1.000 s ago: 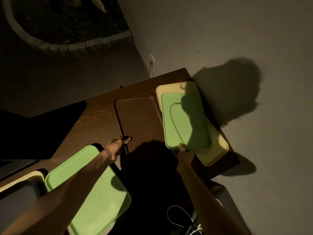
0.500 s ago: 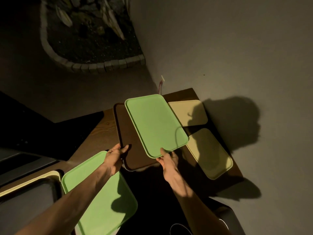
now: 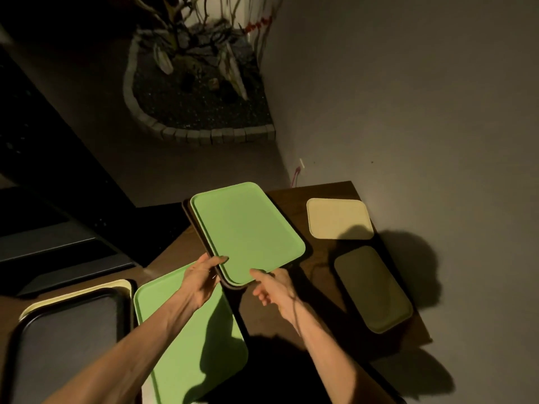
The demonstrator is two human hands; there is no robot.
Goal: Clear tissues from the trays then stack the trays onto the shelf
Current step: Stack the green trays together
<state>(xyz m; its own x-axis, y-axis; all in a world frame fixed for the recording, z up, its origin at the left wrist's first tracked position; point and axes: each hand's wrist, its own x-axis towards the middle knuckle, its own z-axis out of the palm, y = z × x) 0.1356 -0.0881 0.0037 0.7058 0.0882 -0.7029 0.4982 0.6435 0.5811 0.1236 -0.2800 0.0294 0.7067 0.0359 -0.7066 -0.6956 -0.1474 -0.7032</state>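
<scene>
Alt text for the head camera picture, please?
A green tray lies on a brown tray on a wooden table; the left hand grips their near edge, the right hand touches the green one with its thumb. A cream tray lies further right.

Upper tray (image 3: pixel 248 231) sits on lower tray (image 3: pixel 233 284), with far tray (image 3: pixel 339 218) right of both.

Low warm light is striking a plain grey wall (image 3: pixel 408 97), throwing a shadow (image 3: pixel 408 258) past the dark brown wooden table's (image 3: pixel 329 190) right edge. A brick-edged gravel planter bed (image 3: pixel 198 112) is sitting beyond its far edge.
</scene>
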